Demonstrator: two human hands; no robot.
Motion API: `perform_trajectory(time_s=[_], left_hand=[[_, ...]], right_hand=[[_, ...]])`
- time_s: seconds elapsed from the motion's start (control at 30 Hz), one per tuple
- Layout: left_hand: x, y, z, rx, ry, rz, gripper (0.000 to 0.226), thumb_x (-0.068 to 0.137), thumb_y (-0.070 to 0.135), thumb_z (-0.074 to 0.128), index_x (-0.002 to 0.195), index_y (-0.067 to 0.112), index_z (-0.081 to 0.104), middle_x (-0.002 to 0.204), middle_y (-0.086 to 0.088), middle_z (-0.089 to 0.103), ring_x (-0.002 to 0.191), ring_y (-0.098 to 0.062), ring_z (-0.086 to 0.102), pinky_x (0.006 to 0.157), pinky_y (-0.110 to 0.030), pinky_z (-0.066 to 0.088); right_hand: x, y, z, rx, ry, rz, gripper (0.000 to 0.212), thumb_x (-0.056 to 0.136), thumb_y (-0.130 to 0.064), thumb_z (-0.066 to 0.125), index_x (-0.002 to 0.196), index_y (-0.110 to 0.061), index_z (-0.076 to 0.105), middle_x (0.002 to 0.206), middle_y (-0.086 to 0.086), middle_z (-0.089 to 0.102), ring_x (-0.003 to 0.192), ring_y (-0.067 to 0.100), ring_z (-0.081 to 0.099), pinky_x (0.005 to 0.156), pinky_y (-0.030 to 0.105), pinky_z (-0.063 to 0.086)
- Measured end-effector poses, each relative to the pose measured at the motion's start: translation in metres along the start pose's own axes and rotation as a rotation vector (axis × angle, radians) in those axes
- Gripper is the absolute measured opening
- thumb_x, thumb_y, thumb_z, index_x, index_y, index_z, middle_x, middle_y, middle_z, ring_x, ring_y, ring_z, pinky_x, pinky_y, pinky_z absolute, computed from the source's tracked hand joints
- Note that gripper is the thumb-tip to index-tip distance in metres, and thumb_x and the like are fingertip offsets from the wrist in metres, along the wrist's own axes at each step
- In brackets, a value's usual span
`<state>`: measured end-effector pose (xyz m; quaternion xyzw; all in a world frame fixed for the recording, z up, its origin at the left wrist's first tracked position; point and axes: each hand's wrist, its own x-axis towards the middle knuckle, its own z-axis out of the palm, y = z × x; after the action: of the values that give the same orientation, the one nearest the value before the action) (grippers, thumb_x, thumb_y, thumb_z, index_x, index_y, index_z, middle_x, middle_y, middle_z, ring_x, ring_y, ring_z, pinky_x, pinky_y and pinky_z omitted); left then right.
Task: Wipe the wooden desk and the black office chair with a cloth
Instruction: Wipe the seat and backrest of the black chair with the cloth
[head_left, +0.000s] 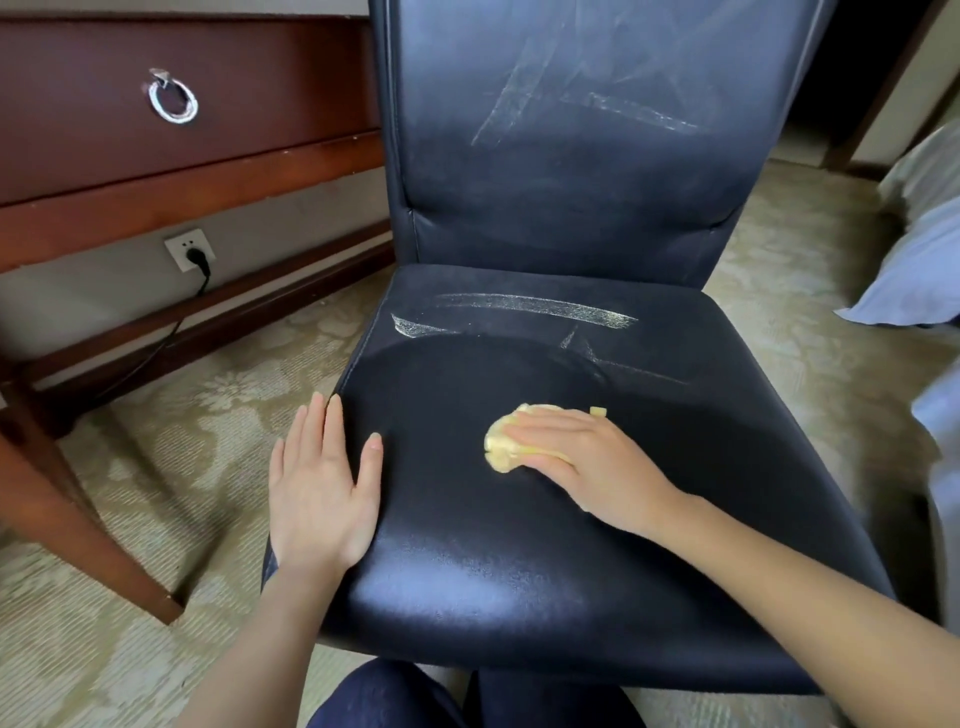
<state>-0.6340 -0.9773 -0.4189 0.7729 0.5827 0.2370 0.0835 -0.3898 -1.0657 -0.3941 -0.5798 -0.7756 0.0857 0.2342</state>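
Observation:
The black leather chair (545, 571) fills the middle of the view, with pale dusty streaks on its backrest and along the rear of the seat. My right hand (582, 457) lies flat on a crumpled yellow cloth (501, 447) in the middle of the seat, pressing it down. My left hand (322, 488) rests flat, fingers spread, on the seat's left front edge. The wooden desk (171, 171) stands to the left, its drawer with a metal ring pull facing me.
A desk leg (78, 519) slants down to the patterned carpet at the left. A wall socket (189, 249) with a black plug and cable sits under the desk. Light blue bedding (919, 270) hangs at the right. My knee (384, 696) is below the seat front.

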Motion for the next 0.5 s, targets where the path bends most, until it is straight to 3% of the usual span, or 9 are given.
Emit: perform_trajectory(time_s=[0.1,0.27,0.37,0.5], left_hand=[[0.003,0.001,-0.001,0.000,-0.014,0.008,0.058,0.097,0.039,0.036,0.148,0.011,0.029,0.157,-0.007,0.022,0.145,-0.023,0.015,0.118,-0.039,0.012],[0.003,0.001,-0.001,-0.009,-0.012,0.012,0.056,0.097,0.038,0.037,0.146,0.010,0.033,0.156,-0.008,0.025,0.144,-0.023,0.018,0.117,-0.039,0.012],[0.002,0.002,-0.001,-0.012,-0.007,0.018,0.056,0.097,0.037,0.039,0.146,0.009,0.034,0.155,-0.008,0.027,0.144,-0.024,0.020,0.117,-0.040,0.013],[0.001,0.001,0.000,-0.009,0.005,0.033,0.055,0.099,0.038,0.036,0.146,0.009,0.034,0.154,-0.008,0.028,0.144,-0.024,0.020,0.117,-0.039,0.013]], right_hand=[[-0.029,0.033,-0.020,-0.067,0.073,0.215,0.035,0.098,-0.041,0.034,0.114,-0.033,0.065,0.126,-0.025,0.056,0.127,0.005,0.046,0.105,0.037,0.037],[-0.048,0.093,-0.055,-0.135,0.173,0.424,0.028,0.099,-0.035,0.041,0.110,-0.035,0.067,0.125,-0.022,0.059,0.128,0.009,0.048,0.103,0.041,0.041],[-0.041,0.122,-0.068,-0.220,0.169,0.617,0.029,0.100,-0.027,0.045,0.123,-0.031,0.062,0.131,-0.010,0.059,0.127,0.019,0.050,0.102,0.039,0.041],[-0.008,0.128,-0.065,-0.222,0.209,0.833,0.036,0.101,-0.038,0.038,0.130,-0.029,0.057,0.131,0.006,0.059,0.122,0.031,0.049,0.096,0.043,0.038]])
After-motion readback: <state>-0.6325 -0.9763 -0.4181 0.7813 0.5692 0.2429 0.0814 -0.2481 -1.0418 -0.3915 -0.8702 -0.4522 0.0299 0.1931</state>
